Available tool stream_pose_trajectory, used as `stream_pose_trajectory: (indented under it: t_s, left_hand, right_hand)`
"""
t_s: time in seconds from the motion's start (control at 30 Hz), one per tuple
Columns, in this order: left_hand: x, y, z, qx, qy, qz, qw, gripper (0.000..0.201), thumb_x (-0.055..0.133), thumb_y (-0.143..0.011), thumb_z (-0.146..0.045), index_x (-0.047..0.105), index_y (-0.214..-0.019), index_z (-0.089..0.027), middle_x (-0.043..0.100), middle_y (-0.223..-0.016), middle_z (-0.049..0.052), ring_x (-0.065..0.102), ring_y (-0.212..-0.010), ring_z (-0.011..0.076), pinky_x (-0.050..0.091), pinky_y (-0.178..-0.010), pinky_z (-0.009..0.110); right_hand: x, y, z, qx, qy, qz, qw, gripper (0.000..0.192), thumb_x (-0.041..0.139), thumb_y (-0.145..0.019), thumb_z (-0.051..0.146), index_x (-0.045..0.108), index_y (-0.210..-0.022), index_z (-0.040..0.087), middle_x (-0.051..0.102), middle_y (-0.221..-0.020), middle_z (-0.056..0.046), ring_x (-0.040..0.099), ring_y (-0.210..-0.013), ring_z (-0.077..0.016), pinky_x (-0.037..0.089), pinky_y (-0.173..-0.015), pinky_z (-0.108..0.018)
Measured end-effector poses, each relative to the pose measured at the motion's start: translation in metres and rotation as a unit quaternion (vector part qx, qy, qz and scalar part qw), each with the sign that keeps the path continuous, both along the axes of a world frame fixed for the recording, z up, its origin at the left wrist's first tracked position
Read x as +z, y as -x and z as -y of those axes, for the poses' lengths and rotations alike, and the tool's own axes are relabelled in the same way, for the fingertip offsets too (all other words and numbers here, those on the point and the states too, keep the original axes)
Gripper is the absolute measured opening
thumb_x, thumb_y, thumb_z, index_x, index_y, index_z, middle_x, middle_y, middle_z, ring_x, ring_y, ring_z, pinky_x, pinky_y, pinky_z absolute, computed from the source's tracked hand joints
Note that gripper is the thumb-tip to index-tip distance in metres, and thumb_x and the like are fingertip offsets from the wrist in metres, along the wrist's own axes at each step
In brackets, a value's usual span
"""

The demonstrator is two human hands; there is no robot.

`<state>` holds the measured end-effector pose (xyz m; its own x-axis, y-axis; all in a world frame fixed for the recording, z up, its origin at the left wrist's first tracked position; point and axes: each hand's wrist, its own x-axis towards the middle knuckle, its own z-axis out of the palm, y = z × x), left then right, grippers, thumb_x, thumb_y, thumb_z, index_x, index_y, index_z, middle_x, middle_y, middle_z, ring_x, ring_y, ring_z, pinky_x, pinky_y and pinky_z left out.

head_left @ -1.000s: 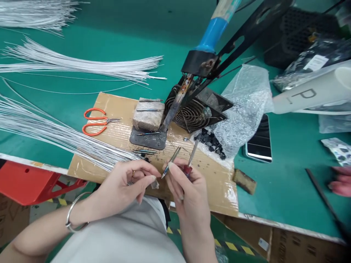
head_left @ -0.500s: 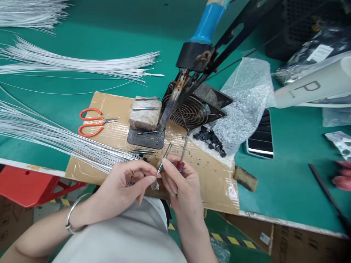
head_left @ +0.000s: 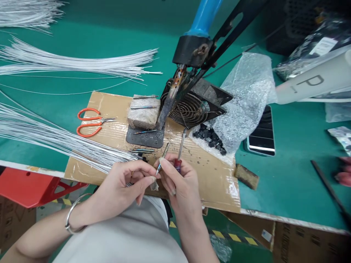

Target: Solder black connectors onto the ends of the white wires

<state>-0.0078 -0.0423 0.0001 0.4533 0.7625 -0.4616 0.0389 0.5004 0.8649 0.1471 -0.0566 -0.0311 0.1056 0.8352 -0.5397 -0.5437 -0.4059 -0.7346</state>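
Everything sits around the cardboard sheet (head_left: 115,106): orange scissors (head_left: 91,121) on its left part, a stone block (head_left: 143,116) on a dark metal plate (head_left: 146,138) at its middle, and the mounted soldering iron (head_left: 175,91) angling down before a wire fan guard (head_left: 192,109). White wires (head_left: 55,137) fan across its left edge. At its near edge, the left hand (head_left: 128,182) curls, fingertips pinching a small piece. The right hand (head_left: 178,179) pinches a thin metal tip (head_left: 162,159) and grips a red-handled screwdriver (head_left: 179,151). Since a moment ago, the screwdriver stands steeper, closer to the fan guard.
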Motion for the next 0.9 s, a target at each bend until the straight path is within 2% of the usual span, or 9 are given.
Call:
stream_pose_trajectory:
  t_s: [0.17, 0.4, 0.57, 0.8, 0.9]
  left_hand:
    - [0.0006, 0.0003, 0.0005, -0.002, 0.005, -0.002, 1.0, 0.014, 0.065, -0.094, -0.028, 0.068, -0.095, -0.014, 0.052, -0.057, -0.006, 0.046, -0.045, 0.0073, 0.038, -0.047, 0.02]
    - [0.0, -0.001, 0.0012, 0.002, 0.004, -0.007, 1.0, 0.014, 0.068, -0.093, -0.029, 0.069, -0.096, -0.015, 0.054, -0.056, -0.006, 0.047, -0.043, 0.0082, 0.04, -0.047, 0.021]
    - [0.0007, -0.0005, 0.0008, 0.003, 0.0, -0.016, 1.0, 0.014, 0.067, -0.094, -0.028, 0.07, -0.098, -0.015, 0.053, -0.054, -0.006, 0.047, -0.044, 0.0079, 0.041, -0.048, 0.02]
    - [0.0028, -0.001, -0.0006, 0.009, 0.007, -0.013, 1.0, 0.013, 0.068, -0.094, -0.027, 0.071, -0.097, -0.014, 0.054, -0.055, -0.006, 0.048, -0.043, 0.0069, 0.04, -0.048, 0.019]
    - [0.0024, -0.0009, -0.0008, 0.012, 0.01, -0.014, 1.0, 0.013, 0.068, -0.094, -0.028, 0.071, -0.096, -0.015, 0.055, -0.055, -0.006, 0.048, -0.043, 0.0068, 0.041, -0.048, 0.02]
  right_hand:
    - [0.0011, 0.0004, -0.0007, -0.006, 0.003, 0.0, 1.0, 0.035, 0.094, -0.068, 0.039, 0.067, -0.075, 0.018, 0.065, -0.059, 0.004, 0.024, -0.038, -0.0007, 0.016, -0.035, -0.018]
    - [0.002, 0.0036, -0.0014, -0.021, 0.006, 0.003, 1.0, 0.035, 0.094, -0.067, 0.04, 0.068, -0.08, 0.019, 0.062, -0.061, 0.005, 0.03, -0.039, -0.002, 0.021, -0.035, -0.018]
    - [0.0011, 0.0046, -0.0017, -0.031, 0.001, 0.01, 0.999, 0.034, 0.093, -0.069, 0.038, 0.066, -0.078, 0.019, 0.051, -0.052, 0.01, 0.027, -0.039, -0.0022, 0.019, -0.035, -0.018]
    - [0.0033, 0.0069, -0.0029, -0.029, 0.004, 0.007, 1.0, 0.033, 0.092, -0.072, 0.037, 0.065, -0.08, 0.019, 0.053, -0.054, 0.01, 0.024, -0.039, -0.0013, 0.02, -0.037, -0.018]
    - [0.0019, 0.0072, -0.0025, -0.027, 0.001, 0.018, 0.999, 0.033, 0.091, -0.073, 0.037, 0.066, -0.081, 0.019, 0.048, -0.051, 0.011, 0.024, -0.04, -0.0021, 0.021, -0.038, -0.018]
